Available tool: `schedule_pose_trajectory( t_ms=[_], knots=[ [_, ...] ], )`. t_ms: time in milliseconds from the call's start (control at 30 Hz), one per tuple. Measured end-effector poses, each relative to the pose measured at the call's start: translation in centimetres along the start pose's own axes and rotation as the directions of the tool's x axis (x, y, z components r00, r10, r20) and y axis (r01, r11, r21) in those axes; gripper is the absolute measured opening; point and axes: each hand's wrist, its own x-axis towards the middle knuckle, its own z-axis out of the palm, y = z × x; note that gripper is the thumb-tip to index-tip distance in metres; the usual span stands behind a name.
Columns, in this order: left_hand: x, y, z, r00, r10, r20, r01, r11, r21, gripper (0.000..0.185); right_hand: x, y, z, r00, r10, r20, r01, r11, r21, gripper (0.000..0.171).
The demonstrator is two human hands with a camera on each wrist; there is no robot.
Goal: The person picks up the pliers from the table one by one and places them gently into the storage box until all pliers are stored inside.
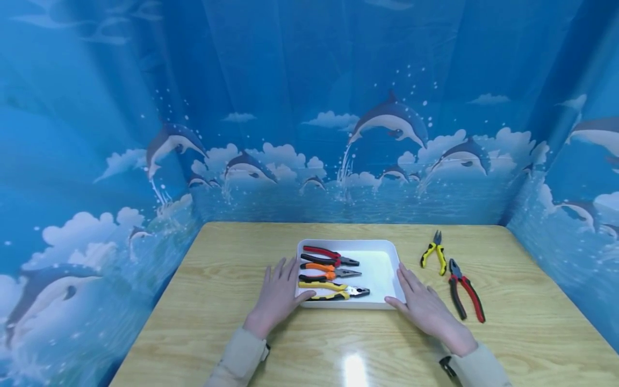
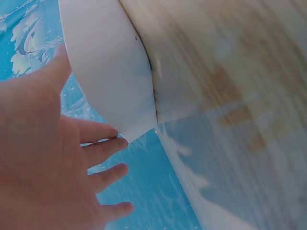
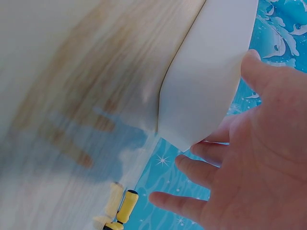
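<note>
A white tray (image 1: 382,269) sits mid-table and holds three pliers: red-handled (image 1: 325,254), orange-handled (image 1: 323,270) and yellow-handled (image 1: 332,290). My left hand (image 1: 278,294) lies flat against the tray's left side, fingers straight, thumb at the front left corner. My right hand (image 1: 425,309) lies flat against the right side, thumb at the front right corner. Neither hand grips anything. The left wrist view has the left hand (image 2: 48,163) spread beside the tray wall (image 2: 110,72). The right wrist view has the right hand (image 3: 249,158) spread beside the tray wall (image 3: 206,81).
Two more pliers lie on the wooden table (image 1: 232,279) right of the tray: small yellow-handled pliers (image 1: 433,251) and red-and-black pliers (image 1: 465,290) close to my right hand. Blue dolphin-print curtains (image 1: 309,134) wall in the table on three sides.
</note>
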Motion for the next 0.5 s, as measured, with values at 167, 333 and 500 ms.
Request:
schedule_pose_trajectory(
  t_ms=[167, 333, 500],
  knots=[
    [-0.26, -0.02, 0.26, 0.999, -0.017, 0.034, 0.019, 0.999, -0.041, 0.096, 0.05, 0.03, 0.03, 1.000, -0.002, -0.002, 0.002, 1.000, -0.001, 0.085],
    [-0.32, 0.11, 0.37, 0.998, -0.033, 0.050, 0.036, 0.997, -0.063, 0.100, 0.13, 0.06, 0.10, 1.000, 0.006, 0.008, -0.006, 1.000, -0.001, 0.086],
    [-0.37, 0.32, 0.35, 0.998, -0.039, 0.051, 0.042, 0.997, -0.070, 0.098, 0.24, 0.17, 0.06, 1.000, 0.012, 0.022, -0.012, 1.000, -0.005, 0.086]
  ],
)
